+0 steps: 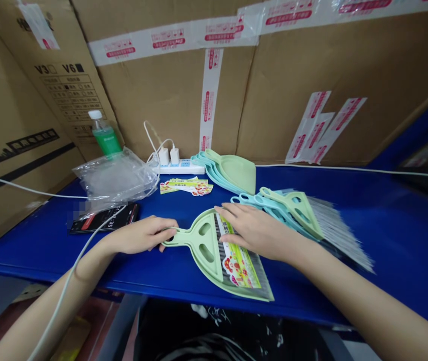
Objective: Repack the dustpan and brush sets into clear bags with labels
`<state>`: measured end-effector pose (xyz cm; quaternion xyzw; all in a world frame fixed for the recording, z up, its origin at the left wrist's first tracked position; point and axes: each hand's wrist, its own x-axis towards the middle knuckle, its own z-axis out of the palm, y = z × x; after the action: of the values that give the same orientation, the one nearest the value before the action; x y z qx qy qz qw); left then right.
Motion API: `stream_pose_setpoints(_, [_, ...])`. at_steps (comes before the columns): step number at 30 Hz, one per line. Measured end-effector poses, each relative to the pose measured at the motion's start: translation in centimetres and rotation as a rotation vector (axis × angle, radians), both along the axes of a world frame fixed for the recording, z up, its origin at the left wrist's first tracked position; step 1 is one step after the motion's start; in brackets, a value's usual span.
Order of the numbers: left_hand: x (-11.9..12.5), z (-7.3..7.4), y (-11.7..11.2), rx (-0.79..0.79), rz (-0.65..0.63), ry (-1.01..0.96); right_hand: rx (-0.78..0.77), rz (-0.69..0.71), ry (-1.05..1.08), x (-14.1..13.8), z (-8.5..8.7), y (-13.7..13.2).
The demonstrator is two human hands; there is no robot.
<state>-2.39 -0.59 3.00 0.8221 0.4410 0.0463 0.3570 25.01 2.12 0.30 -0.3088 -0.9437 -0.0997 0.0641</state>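
Note:
A green hand brush (203, 244) lies on a matching green dustpan (232, 291), their handles pointing left. My left hand (149, 234) is closed round the handle ends of both. Across the brush's bristles lies a printed label card (242, 265) with a flower pattern. My right hand (249, 228) rests on the upper part of this card, its fingers stretched out and pressing flat. Behind my right forearm lies a stack of blue and green brushes (300, 213), bristles to the right. Farther back is a stack of dustpans (234, 173), a green one on top.
Several spare label cards (187, 185) lie before a white power strip (183, 167) with chargers. Clear plastic bags (118, 178), a bottle of green liquid (105, 138) and a phone (104, 219) are at left. A white cable (82, 253) crosses near my left arm. Cardboard (161, 90) walls the blue table (398, 225).

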Motion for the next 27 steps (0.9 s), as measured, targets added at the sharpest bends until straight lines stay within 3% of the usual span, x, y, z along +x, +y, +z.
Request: stream_pose_setpoints(27, [0.02, -0.07, -0.01, -0.003, 0.018, 0.007, 0.017, 0.01, 0.015, 0.05, -0.34, 0.09])
